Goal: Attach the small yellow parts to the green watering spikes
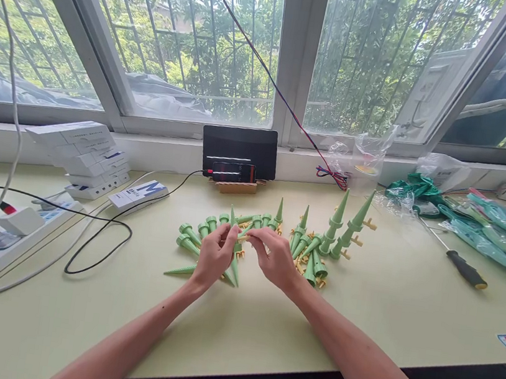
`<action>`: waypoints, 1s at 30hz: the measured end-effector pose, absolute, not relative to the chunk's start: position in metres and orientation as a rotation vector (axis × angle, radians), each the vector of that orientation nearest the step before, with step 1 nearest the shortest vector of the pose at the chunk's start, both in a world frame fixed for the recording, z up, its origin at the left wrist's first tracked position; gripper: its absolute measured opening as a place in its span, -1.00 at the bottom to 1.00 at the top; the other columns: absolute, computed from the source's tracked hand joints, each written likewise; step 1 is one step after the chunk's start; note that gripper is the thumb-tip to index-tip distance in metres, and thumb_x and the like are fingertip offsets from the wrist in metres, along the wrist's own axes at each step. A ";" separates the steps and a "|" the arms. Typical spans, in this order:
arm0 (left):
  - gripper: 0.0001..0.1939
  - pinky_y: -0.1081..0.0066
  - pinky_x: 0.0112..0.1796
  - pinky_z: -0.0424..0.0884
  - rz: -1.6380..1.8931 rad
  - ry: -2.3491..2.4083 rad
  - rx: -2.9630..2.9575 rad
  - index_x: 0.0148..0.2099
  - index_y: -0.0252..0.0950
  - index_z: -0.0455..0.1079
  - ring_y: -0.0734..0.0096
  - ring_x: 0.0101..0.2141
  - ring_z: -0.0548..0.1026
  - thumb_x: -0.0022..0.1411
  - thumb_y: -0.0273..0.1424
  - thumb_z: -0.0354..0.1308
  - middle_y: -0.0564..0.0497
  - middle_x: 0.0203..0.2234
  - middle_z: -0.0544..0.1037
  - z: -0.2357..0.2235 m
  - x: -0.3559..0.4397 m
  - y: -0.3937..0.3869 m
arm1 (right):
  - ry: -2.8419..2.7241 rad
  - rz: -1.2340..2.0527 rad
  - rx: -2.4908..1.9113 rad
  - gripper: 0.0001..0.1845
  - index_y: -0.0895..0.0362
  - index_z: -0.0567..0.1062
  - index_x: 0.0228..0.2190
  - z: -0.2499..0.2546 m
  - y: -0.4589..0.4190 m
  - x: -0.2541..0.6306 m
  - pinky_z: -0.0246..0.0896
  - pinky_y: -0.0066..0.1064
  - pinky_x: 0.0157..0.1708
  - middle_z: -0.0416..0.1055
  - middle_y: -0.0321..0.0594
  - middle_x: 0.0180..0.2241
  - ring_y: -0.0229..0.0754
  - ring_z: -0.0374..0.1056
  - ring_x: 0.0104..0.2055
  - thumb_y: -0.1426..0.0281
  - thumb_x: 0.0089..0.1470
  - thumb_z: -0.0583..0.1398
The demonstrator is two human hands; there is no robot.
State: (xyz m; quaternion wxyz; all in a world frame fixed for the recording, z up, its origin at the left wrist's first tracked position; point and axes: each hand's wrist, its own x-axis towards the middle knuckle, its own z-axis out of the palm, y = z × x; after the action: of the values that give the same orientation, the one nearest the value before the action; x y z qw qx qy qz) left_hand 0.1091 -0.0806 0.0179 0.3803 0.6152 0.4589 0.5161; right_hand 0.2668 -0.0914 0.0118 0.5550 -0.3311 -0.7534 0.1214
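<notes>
Close together over the middle of the table, both my hands are at work on small plastic parts. My left hand [216, 253] is closed around a green plant watering spike, mostly covered by the fingers. The right hand [277, 260] pinches a small yellow valve [244, 237] against the spike's side. Around them lie several more green spikes [187, 243], fanned out on the left. To the right is a heap of green spikes [313, 264] mixed with yellow valves. Stacked upright spikes [355, 226] with yellow valves sticking out stand behind that heap.
A phone [234, 173] and a dark tablet [213, 140] lean on a stand at the back. White boxes [91, 154], a power strip [14, 244] and cables are on the left. A screwdriver [465, 268] and plastic-bagged green items [496, 233] lie on the right.
</notes>
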 end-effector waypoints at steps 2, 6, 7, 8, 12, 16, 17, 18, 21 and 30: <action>-0.65 0.54 -0.74 0.11 1.316 1.172 1.568 -0.32 -0.25 0.34 0.60 -0.74 0.13 0.30 -0.07 0.06 0.20 -0.67 0.13 0.019 0.109 -0.081 | -1.765 0.298 -0.792 -0.79 0.11 0.53 -0.21 0.013 -0.091 0.267 0.35 -0.36 -0.26 0.50 -0.13 -0.30 -0.19 0.41 -0.29 0.40 0.31 0.08; -0.65 0.51 -0.73 0.13 1.296 1.182 1.591 -0.28 -0.24 0.36 0.57 -0.76 0.16 0.31 -0.06 0.03 0.19 -0.69 0.16 0.019 0.108 -0.082 | -1.721 0.292 -0.812 -0.81 0.09 0.54 -0.25 0.017 -0.092 0.267 0.37 -0.30 -0.20 0.47 -0.10 -0.23 -0.15 0.42 -0.20 0.38 0.29 0.12; -0.65 0.50 -0.73 0.13 1.292 1.186 1.602 -0.27 -0.23 0.37 0.56 -0.76 0.17 0.32 -0.06 0.02 0.19 -0.70 0.16 0.019 0.108 -0.082 | -1.716 0.298 -0.809 -0.82 0.09 0.54 -0.25 0.018 -0.092 0.267 0.37 -0.28 -0.16 0.48 -0.10 -0.21 -0.14 0.43 -0.17 0.38 0.29 0.11; -0.65 0.50 -0.72 0.15 1.287 1.189 1.612 -0.26 -0.23 0.37 0.55 -0.76 0.18 0.33 -0.06 0.01 0.19 -0.71 0.17 0.019 0.108 -0.082 | -1.714 0.307 -0.802 -0.82 0.08 0.53 -0.25 0.019 -0.092 0.267 0.37 -0.27 -0.13 0.48 -0.09 -0.19 -0.13 0.43 -0.14 0.39 0.29 0.11; -0.65 0.49 -0.67 0.24 1.261 1.187 1.611 -0.21 -0.23 0.40 0.51 -0.74 0.26 0.33 -0.07 0.00 0.18 -0.70 0.19 0.018 0.108 -0.081 | -1.715 0.356 -0.767 -0.81 0.09 0.51 -0.26 0.019 -0.092 0.267 0.37 -0.28 -0.09 0.52 -0.10 -0.17 -0.15 0.45 -0.11 0.41 0.30 0.09; -0.64 0.47 -0.62 0.34 1.246 1.142 1.553 -0.17 -0.25 0.41 0.52 -0.70 0.30 0.32 -0.07 0.02 0.16 -0.64 0.26 0.019 0.109 -0.082 | -1.715 0.384 -0.747 -0.83 0.09 0.50 -0.25 0.018 -0.092 0.268 0.37 -0.30 -0.11 0.54 -0.13 -0.18 -0.16 0.46 -0.11 0.43 0.30 0.09; -0.64 0.47 -0.63 0.33 1.240 1.130 1.549 -0.15 -0.26 0.41 0.52 -0.69 0.30 0.32 -0.07 0.03 0.15 -0.63 0.28 0.019 0.109 -0.083 | -1.711 0.383 -0.750 -0.83 0.08 0.50 -0.25 0.018 -0.092 0.268 0.37 -0.30 -0.11 0.54 -0.13 -0.18 -0.16 0.46 -0.11 0.43 0.30 0.09; -0.65 0.48 -0.64 0.31 1.233 1.118 1.549 -0.12 -0.26 0.41 0.52 -0.69 0.31 0.32 -0.08 0.04 0.15 -0.62 0.29 0.020 0.109 -0.083 | -1.707 0.381 -0.757 -0.84 0.08 0.50 -0.24 0.018 -0.091 0.268 0.37 -0.30 -0.13 0.54 -0.14 -0.19 -0.16 0.45 -0.12 0.42 0.30 0.10; -0.64 0.50 -0.67 0.26 1.218 1.064 1.561 -0.02 -0.26 0.39 0.50 -0.67 0.33 0.32 -0.11 0.05 0.13 -0.60 0.32 0.020 0.110 -0.083 | -1.696 0.370 -0.771 -0.84 0.09 0.50 -0.25 0.017 -0.090 0.268 0.38 -0.31 -0.16 0.53 -0.13 -0.20 -0.16 0.45 -0.15 0.40 0.30 0.10; -0.56 0.43 -0.47 0.47 1.117 0.928 1.719 0.14 -0.24 0.30 0.44 -0.44 0.47 0.25 -0.23 0.17 -0.09 -0.16 0.50 0.022 0.109 -0.086 | -1.646 0.370 -0.841 -0.84 0.10 0.50 -0.19 0.013 -0.085 0.272 0.36 -0.32 -0.17 0.52 -0.15 -0.19 -0.16 0.44 -0.16 0.42 0.29 0.11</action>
State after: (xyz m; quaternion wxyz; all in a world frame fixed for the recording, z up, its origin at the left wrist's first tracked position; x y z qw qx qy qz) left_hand 0.1095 -0.0858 0.0223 0.4310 0.6894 0.3720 0.4478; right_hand 0.2720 -0.0846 0.0129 0.5875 -0.3611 -0.7065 0.1589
